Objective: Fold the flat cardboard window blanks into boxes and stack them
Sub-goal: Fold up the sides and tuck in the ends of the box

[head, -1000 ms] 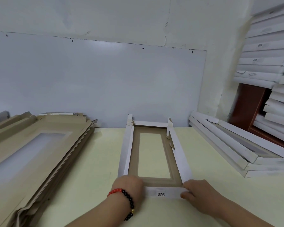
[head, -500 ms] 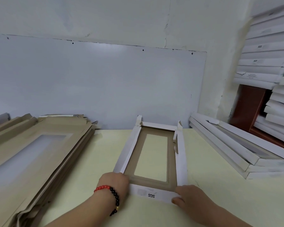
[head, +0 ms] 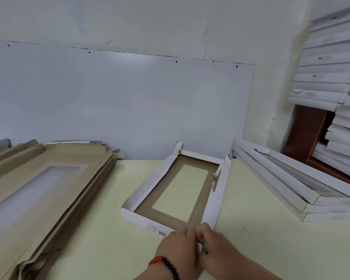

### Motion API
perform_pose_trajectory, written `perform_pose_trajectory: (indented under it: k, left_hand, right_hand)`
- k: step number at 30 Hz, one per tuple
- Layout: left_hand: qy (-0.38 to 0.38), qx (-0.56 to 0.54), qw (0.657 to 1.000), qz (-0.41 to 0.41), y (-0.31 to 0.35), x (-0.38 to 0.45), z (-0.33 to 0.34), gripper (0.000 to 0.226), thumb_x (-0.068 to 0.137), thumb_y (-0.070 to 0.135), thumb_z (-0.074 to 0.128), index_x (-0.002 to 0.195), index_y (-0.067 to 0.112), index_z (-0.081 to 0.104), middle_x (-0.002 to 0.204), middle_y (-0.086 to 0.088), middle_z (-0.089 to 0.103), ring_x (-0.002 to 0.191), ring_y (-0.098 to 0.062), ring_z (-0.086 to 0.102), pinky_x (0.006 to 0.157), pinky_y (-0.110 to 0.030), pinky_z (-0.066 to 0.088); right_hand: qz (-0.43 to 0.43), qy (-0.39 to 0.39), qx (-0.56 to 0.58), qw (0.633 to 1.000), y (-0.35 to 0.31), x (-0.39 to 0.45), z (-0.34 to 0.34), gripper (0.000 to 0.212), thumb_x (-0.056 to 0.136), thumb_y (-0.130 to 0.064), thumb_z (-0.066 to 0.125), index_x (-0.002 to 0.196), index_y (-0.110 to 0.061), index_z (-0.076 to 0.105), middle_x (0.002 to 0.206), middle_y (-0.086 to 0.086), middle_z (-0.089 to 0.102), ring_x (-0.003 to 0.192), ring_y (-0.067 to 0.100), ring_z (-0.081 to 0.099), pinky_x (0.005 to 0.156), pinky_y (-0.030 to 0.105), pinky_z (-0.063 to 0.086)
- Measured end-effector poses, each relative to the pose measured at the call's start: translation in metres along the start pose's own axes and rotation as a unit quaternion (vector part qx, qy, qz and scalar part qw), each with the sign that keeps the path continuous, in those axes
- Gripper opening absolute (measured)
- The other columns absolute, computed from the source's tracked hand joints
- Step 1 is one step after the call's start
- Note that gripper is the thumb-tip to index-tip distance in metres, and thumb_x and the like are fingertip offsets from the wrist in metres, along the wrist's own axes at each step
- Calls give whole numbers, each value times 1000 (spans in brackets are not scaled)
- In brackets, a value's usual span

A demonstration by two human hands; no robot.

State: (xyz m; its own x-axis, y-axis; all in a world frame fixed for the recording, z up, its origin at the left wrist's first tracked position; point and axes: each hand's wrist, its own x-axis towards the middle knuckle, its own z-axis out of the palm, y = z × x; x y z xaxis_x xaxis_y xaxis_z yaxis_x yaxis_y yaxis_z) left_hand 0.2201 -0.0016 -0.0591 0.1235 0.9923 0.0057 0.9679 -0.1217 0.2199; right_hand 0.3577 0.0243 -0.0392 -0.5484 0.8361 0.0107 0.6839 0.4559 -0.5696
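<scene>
Half-folded window box point(head: 177, 191) lying mid-table, skewed a bit, white side walls up, brown inside face showing round the cut-out, "SGS" printed on the near wall. Both hands bunched at its near right corner: left hand point(head: 178, 249) knuckles-up, fingers curled over the near wall; right hand point(head: 212, 242) pressed right against it, fingers curled, pinching the corner flap. Red-and-black bead bracelet point(head: 166, 265) on the left wrist. Pile of flat brown blanks point(head: 38, 188) well off to the left, finished white boxes point(head: 287, 184) stacked on the pale yellow table point(head: 93, 229) to the right, more stacked high by the wall point(head: 329, 63).
</scene>
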Motion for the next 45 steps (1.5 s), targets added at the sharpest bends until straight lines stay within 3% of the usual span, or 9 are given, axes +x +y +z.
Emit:
perform_pose_trajectory:
  k: [5, 10, 14, 17, 22, 29, 33, 39, 45]
  left_hand:
    - [53, 14, 998, -16, -9, -3, 4, 30, 90, 40, 37, 112, 24, 48, 115, 0, 50, 102, -26, 56, 67, -32, 30]
    - [90, -2, 996, -27, -18, -11, 8, 28, 89, 42, 36, 107, 26, 50, 111, 5, 48, 96, -24, 57, 63, -30, 28]
    - [88, 0, 996, -23, -20, -15, 5, 31, 84, 38, 35, 111, 29, 48, 109, 6, 48, 96, -24, 56, 64, -30, 27]
    - [67, 5, 998, -13, -20, -17, 0, 34, 85, 37, 35, 115, 30, 48, 111, 3, 48, 97, -26, 54, 64, -31, 26]
    - [39, 8, 999, 1, -27, -24, -6, 15, 83, 33, 36, 93, 24, 43, 109, 1, 48, 94, -27, 53, 59, -33, 23]
    - [74, 19, 997, 10, -36, -23, -4, 38, 96, 52, 31, 129, 35, 39, 117, 4, 47, 101, -24, 53, 73, -31, 34]
    - [78, 20, 997, -5, -46, -21, -7, 30, 99, 37, 30, 124, 29, 46, 116, 3, 49, 102, -23, 53, 73, -31, 35]
    - [74, -24, 997, -14, -75, -25, -21, 30, 95, 24, 36, 120, 26, 53, 117, 4, 55, 108, -18, 55, 86, -26, 41]
    - [63, -24, 998, -19, -113, -28, -37, 32, 95, 22, 40, 122, 25, 55, 119, 5, 58, 111, -16, 55, 90, -20, 40]
  right_hand:
    - [-44, -13, 0, 999, -2, 6, 5, 26, 82, -9, 49, 82, -27, 30, 78, 3, 56, 73, 17, 52, 65, 33, 35]
    - [-73, -31, -21, 997, -3, 8, 6, 28, 69, -8, 42, 94, -19, 43, 80, -12, 43, 70, -4, 41, 65, 17, 30]
    - [-78, -23, -49, 995, 0, 14, 6, 27, 79, -1, 42, 100, -17, 47, 107, 2, 52, 95, 17, 51, 84, 27, 40]
    - [-72, -17, -120, 990, 8, 21, 4, 21, 91, -11, 40, 109, -17, 48, 113, -1, 48, 94, 23, 54, 82, 36, 41]
    - [-70, -13, -294, 953, 30, 32, -10, 31, 97, -17, 34, 123, -26, 49, 128, -7, 44, 91, 26, 57, 80, 33, 41]
    - [-94, -3, -294, 951, 29, 47, 6, 17, 99, -20, 37, 107, -27, 50, 109, -4, 48, 86, 27, 59, 65, 35, 42]
    - [-105, -1, -289, 952, 25, 52, 12, 15, 100, -24, 37, 108, -25, 50, 108, -4, 47, 89, 26, 57, 57, 29, 32]
    - [-58, 11, -306, 950, 41, 56, -2, 25, 97, -12, 37, 113, -24, 51, 110, -5, 47, 83, 20, 56, 57, 31, 37]
    - [-8, 21, -224, 974, 61, 46, -31, 10, 99, -21, 41, 95, -25, 49, 97, -7, 48, 91, 13, 50, 80, 30, 38]
